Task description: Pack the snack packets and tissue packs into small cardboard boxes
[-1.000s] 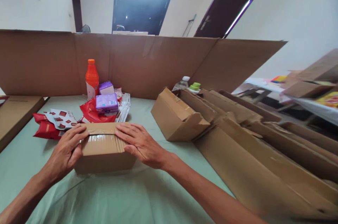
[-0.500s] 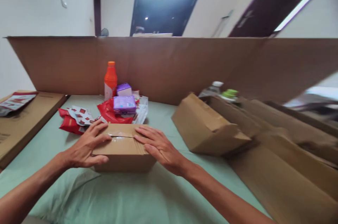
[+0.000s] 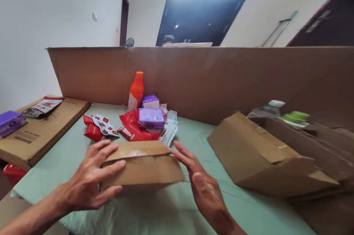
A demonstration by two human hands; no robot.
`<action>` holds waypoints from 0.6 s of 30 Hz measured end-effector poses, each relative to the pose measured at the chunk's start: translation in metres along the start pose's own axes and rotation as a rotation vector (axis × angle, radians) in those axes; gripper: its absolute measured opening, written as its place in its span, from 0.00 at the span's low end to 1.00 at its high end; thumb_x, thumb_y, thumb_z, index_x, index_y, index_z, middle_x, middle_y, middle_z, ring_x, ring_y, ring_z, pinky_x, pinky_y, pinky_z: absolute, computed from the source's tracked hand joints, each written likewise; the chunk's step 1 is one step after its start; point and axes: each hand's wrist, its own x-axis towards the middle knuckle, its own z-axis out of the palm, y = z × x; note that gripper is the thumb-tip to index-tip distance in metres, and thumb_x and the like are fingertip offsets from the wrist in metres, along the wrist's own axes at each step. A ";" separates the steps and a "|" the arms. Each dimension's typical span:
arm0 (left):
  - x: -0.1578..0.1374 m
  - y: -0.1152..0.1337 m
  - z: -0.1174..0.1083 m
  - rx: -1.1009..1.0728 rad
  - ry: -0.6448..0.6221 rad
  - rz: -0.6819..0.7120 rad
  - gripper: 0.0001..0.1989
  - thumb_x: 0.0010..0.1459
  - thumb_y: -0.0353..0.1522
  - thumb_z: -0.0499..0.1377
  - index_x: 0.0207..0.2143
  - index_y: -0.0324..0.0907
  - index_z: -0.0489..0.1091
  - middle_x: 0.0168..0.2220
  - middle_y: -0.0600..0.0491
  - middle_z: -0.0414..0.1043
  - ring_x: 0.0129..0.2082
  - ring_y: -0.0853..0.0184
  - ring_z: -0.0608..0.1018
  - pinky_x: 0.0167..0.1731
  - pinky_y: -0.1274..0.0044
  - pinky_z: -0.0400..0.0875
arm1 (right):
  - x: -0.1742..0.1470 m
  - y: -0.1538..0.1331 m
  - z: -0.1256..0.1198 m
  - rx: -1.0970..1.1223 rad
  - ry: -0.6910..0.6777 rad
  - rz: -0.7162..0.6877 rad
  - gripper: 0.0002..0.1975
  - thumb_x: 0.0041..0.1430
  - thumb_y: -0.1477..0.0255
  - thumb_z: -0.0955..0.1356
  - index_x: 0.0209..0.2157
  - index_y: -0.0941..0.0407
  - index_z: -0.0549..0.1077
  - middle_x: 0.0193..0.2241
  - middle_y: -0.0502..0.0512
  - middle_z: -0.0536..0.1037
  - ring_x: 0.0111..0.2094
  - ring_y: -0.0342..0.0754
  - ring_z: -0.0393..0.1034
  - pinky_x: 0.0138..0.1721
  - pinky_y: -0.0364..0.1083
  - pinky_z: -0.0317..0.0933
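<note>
A small brown cardboard box sits on the green cloth in front of me. Its top flaps meet at a seam with shiny tape, and one flap edge stands slightly raised. My left hand lies over the box's left end, fingers spread and touching the top. Beside the right end is my right hand, fingers stretched out with the palm turned inward; whether its fingertips touch the box I cannot tell. Just behind the box lie red packets and a purple tissue pack.
An orange bottle stands at the back before a long cardboard panel. To the left, a flat carton carries a foil pouch and another purple pack. Larger cardboard boxes occupy the right, with a clear bottle behind.
My right hand has slid off the box top to its right side. The left hand stays on the left end. The flap seam looks more raised, and the view has turned left.
</note>
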 end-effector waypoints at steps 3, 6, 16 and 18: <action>-0.009 -0.009 -0.049 0.206 0.139 -0.073 0.28 0.64 0.31 0.63 0.65 0.54 0.63 0.65 0.44 0.64 0.66 0.47 0.64 0.61 0.50 0.67 | 0.012 0.005 0.020 0.042 0.103 0.031 0.25 0.74 0.53 0.57 0.57 0.48 0.77 0.67 0.58 0.67 0.68 0.64 0.60 0.65 0.66 0.58; -0.015 -0.041 -0.093 0.423 0.328 -0.162 0.30 0.64 0.31 0.64 0.65 0.62 0.63 0.63 0.52 0.68 0.63 0.48 0.70 0.63 0.49 0.63 | 0.020 0.024 0.044 0.011 0.089 0.127 0.22 0.71 0.53 0.62 0.49 0.49 0.81 0.64 0.60 0.71 0.65 0.63 0.65 0.63 0.66 0.61; -0.023 -0.242 -0.077 0.592 0.398 -0.680 0.17 0.68 0.43 0.60 0.48 0.38 0.76 0.57 0.47 0.72 0.59 0.47 0.73 0.61 0.49 0.66 | -0.019 0.079 0.104 -0.361 -0.169 0.063 0.14 0.67 0.67 0.64 0.42 0.52 0.82 0.60 0.63 0.75 0.60 0.64 0.70 0.58 0.69 0.67; -0.018 -0.270 -0.065 0.577 0.379 -0.722 0.18 0.68 0.42 0.61 0.51 0.39 0.74 0.59 0.45 0.70 0.61 0.48 0.71 0.61 0.50 0.65 | -0.022 0.079 0.103 -0.407 -0.177 0.046 0.14 0.67 0.68 0.63 0.42 0.52 0.82 0.60 0.64 0.75 0.60 0.65 0.70 0.56 0.69 0.69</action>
